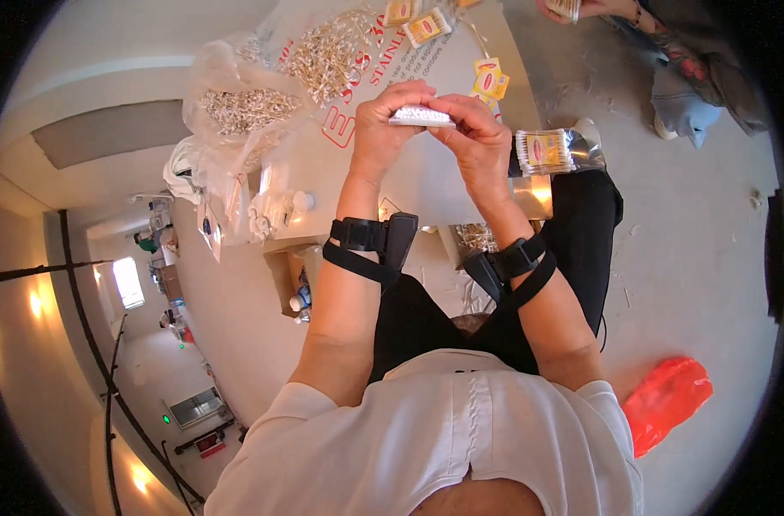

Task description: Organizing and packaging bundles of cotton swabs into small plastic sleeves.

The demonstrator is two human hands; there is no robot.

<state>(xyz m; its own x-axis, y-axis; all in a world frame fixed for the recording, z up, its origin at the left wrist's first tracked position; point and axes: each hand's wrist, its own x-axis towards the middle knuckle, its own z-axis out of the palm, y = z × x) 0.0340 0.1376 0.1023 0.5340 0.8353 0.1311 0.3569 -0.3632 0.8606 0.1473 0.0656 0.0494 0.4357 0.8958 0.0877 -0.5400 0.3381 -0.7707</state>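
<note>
Spanning both hands' grip, flat white bundle of cotton swabs (421,116), tips outward

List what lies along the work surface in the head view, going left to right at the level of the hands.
Clear plastic bag of loose cotton swabs → left hand → bundle of cotton swabs held between both hands → right hand → packed bundle of swabs with a yellow label → another person's grey shoe.
</note>
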